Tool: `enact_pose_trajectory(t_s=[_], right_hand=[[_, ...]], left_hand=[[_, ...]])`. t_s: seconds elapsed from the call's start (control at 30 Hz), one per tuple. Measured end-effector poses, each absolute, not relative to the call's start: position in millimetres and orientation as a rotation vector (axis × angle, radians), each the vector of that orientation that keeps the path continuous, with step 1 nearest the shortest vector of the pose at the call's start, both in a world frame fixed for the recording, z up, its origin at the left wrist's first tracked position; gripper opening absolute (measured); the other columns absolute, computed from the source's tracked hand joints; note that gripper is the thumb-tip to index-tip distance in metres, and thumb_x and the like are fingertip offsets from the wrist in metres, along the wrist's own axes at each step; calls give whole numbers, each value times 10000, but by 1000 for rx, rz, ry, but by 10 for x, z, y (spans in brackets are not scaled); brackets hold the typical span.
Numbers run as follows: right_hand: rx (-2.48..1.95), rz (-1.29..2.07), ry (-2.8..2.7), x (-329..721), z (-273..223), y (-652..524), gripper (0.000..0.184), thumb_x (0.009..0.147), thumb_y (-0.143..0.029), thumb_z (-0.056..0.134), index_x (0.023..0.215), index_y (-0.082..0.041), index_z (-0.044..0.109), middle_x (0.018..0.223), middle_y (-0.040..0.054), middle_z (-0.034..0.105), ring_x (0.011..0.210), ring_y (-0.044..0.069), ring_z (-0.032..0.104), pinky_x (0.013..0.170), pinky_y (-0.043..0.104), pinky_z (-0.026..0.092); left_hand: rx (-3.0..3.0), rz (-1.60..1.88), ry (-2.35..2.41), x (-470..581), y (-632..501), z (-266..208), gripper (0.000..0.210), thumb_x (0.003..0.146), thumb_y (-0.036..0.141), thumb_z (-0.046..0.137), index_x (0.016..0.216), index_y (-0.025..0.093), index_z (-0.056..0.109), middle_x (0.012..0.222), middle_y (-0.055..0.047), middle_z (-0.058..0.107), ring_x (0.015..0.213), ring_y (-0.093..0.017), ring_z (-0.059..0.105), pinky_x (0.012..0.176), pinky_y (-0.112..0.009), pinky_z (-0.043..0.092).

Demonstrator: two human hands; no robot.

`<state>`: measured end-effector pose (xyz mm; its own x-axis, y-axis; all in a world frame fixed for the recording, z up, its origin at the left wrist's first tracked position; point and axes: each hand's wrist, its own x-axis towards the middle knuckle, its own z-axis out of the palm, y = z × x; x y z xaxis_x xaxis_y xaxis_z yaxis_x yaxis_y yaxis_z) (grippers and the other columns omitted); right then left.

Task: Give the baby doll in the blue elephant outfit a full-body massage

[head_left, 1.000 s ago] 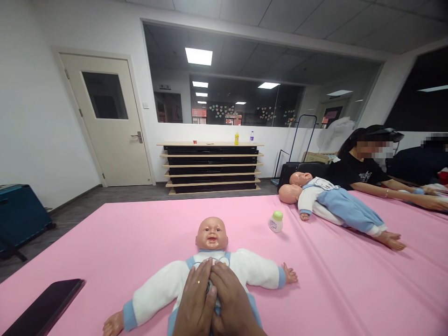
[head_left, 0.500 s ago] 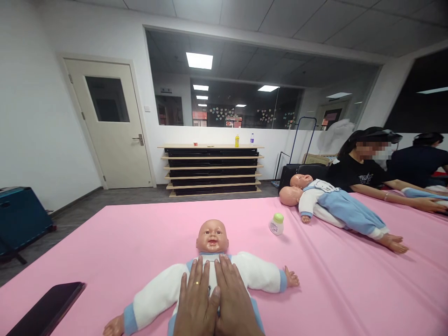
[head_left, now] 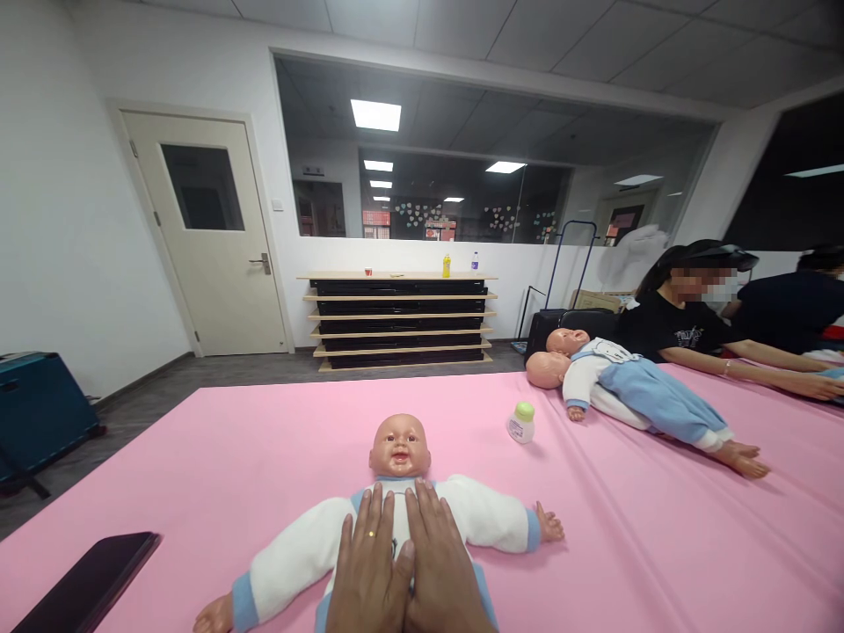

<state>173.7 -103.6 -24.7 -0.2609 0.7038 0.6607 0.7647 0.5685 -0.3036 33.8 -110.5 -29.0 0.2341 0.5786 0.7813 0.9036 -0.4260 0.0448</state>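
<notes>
A baby doll (head_left: 399, 447) in a white and blue suit lies on its back on the pink table cover (head_left: 264, 440), arms spread. My left hand (head_left: 367, 567), with a ring on one finger, lies flat on the doll's chest. My right hand (head_left: 440, 563) rests flat beside it, thumbs touching. Both hands have fingers extended toward the doll's neck and hold nothing.
A dark phone (head_left: 89, 580) lies at the near left edge. A small white bottle with a green cap (head_left: 520, 423) stands to the right. Two more dolls (head_left: 633, 391) lie at the far right, where other people (head_left: 686, 316) reach over the table. A blue case (head_left: 36, 409) stands on the floor at left.
My hands have slid up the doll's chest and flattened out, fingers now straight and side by side. Since half a second ago they have stayed still.
</notes>
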Motion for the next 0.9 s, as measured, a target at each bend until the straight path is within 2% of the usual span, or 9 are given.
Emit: enact_pose_trajectory(t_s=[0.17, 0.37, 0.53, 0.9], right_hand=[[-1193, -82, -2044, 1751, -252, -1035, 713, 916, -242, 433, 1580, -202, 177, 1566, 127, 327, 1450, 339, 311, 1119, 565, 399], [-1309, -50, -2139, 1754, -224, -1049, 658, 908, -231, 420, 1543, -112, 295, 1579, 155, 279, 1473, 333, 255, 1158, 548, 349], [-1301, -2, -2138, 1756, -219, -1054, 681, 933, -268, 419, 1573, -179, 202, 1588, 127, 273, 1475, 343, 248, 1156, 569, 338], [-1246, -41, -2110, 1760, -237, -1047, 688, 957, -286, 411, 1581, -192, 137, 1582, 135, 294, 1461, 345, 287, 1147, 569, 352]], left_hand=[[-2134, -1029, -1403, 334, -1101, -300, 665, 979, 235, 395, 1588, 200, 132, 1558, -154, 372, 1492, -265, 236, 1187, -501, 242], [-2085, -1029, -1403, 358, -1099, -311, 632, 993, 226, 357, 1584, 165, 144, 1552, -156, 382, 1493, -258, 234, 1191, -472, 225], [-2072, -1018, -1364, 356, -1099, -303, 625, 999, 225, 322, 1587, 163, 122, 1544, -158, 395, 1492, -262, 236, 1185, -477, 237], [-2095, -1108, -1411, 357, -1110, -278, 640, 994, 242, 353, 1589, 230, 118, 1586, -110, 333, 1483, -245, 265, 1206, -496, 231]])
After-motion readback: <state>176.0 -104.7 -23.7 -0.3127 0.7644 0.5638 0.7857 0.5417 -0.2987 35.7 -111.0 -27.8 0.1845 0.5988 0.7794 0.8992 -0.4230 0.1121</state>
